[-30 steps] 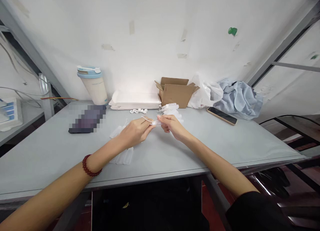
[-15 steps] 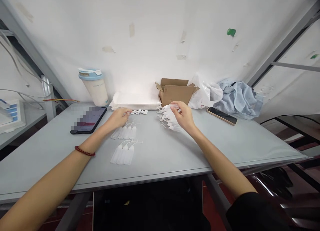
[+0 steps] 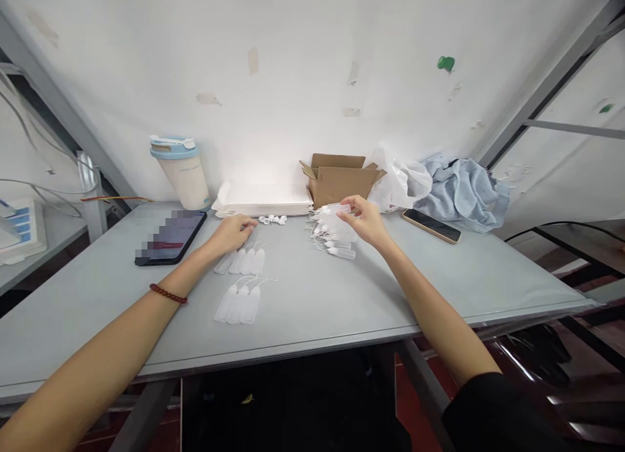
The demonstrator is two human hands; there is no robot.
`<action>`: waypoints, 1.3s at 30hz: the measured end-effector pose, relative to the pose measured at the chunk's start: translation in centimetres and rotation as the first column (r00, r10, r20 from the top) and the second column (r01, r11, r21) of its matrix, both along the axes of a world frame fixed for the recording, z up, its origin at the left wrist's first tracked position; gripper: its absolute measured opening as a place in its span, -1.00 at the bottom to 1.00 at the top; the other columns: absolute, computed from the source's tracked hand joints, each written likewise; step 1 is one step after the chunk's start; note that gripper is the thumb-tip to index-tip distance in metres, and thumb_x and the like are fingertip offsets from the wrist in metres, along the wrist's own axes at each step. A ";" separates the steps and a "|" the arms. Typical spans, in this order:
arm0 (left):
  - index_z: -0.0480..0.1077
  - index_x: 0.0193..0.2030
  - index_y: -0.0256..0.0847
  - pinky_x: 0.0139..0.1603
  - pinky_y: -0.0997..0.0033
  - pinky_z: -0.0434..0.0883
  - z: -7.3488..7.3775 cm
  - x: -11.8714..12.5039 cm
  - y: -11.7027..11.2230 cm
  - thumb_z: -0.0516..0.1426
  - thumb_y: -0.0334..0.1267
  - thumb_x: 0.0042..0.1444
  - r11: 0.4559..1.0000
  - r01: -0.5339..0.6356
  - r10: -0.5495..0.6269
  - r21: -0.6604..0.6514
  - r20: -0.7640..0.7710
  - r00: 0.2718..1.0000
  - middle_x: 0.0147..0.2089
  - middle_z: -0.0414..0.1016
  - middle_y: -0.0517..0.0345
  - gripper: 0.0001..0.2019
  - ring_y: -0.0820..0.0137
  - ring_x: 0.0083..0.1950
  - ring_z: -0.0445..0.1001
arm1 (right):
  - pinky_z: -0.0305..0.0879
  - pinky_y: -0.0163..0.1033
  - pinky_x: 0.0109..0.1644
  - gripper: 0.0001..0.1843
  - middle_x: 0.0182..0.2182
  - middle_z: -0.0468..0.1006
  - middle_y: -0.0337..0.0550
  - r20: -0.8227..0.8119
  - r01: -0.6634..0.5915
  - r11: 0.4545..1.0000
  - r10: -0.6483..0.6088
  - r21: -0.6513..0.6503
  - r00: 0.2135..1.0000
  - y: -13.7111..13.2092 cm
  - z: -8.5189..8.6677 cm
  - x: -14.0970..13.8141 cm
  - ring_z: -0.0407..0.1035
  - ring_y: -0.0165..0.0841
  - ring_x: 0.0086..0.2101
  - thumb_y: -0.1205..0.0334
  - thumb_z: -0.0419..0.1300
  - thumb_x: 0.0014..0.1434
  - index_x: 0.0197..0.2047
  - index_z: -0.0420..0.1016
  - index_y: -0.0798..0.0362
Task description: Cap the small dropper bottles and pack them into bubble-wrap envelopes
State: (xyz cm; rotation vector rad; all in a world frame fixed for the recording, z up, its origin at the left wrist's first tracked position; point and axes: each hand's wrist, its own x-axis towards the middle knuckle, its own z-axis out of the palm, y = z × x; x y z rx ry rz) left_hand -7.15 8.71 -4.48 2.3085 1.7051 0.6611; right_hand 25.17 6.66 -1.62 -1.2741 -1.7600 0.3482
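My right hand (image 3: 366, 220) pinches a small translucent plastic dropper tube (image 3: 338, 208) at the top of a pile of similar tubes (image 3: 340, 251), whose thin tips point left. On the other side my left hand (image 3: 235, 233) is closed, its fingertips curled together; whatever they hold is hidden. Just right of those fingers lie several small white caps (image 3: 273, 220). Below the left hand, a row of tubes (image 3: 252, 262) lies flat with thin tips pointing away from me. Nearer the front is a group of three tubes (image 3: 237, 307), side by side.
Behind the hands are a stack of white envelope-like sheets (image 3: 266, 198), an open cardboard box (image 3: 336, 186) and a white plastic bag (image 3: 403, 182). A cup (image 3: 184, 175) and a phone (image 3: 170, 238) stand left; another phone (image 3: 431, 226) and blue cloth (image 3: 461, 191) are right.
My right hand has shifted slightly right, and the pinched tube now shows clearly between its fingers. The left fingers have drawn back from the white caps and curled in.
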 end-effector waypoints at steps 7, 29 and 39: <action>0.55 -0.34 -0.19 -0.26 0.40 0.34 -0.3 -0.7 0.4 0.00 -0.19 -0.03 1.000 -0.012 0.011 -0.011 -0.012 1.000 -0.37 0.57 0.10 -0.70 0.25 -0.27 0.49 | 0.18 -0.25 -0.23 -0.76 -0.30 0.50 -0.18 0.134 -0.120 0.975 0.146 -0.189 0.980 -1.0 0.5 -0.2 0.31 -0.36 -0.31 0.08 0.22 -0.05 -0.35 0.41 0.07; 0.56 -0.28 -0.28 -0.43 0.43 0.30 1.0 -0.5 -0.3 -0.01 -0.24 -0.11 0.970 -0.029 0.063 -0.242 0.135 0.989 -0.53 0.47 0.14 -0.63 0.34 -0.43 0.42 | 0.17 -0.28 -0.27 -0.90 -0.38 0.45 -0.15 0.516 -0.184 0.932 0.329 -0.313 0.791 -2.6 1.1 -0.6 0.28 -0.26 -0.24 0.40 0.16 -0.08 -0.45 0.33 0.04; 0.57 -0.30 -0.24 -0.43 0.42 0.31 1.3 -0.7 -0.4 0.06 -0.26 -0.24 0.962 -0.047 0.082 -0.267 0.121 0.989 -0.52 0.50 0.18 -0.65 0.32 -0.43 0.40 | 0.16 -0.26 -0.23 -0.93 -0.43 0.41 -0.18 0.464 -0.410 0.888 0.458 -0.207 0.759 -5.3 0.3 -4.6 0.24 -0.34 -0.31 0.39 0.12 0.05 -0.44 0.30 0.07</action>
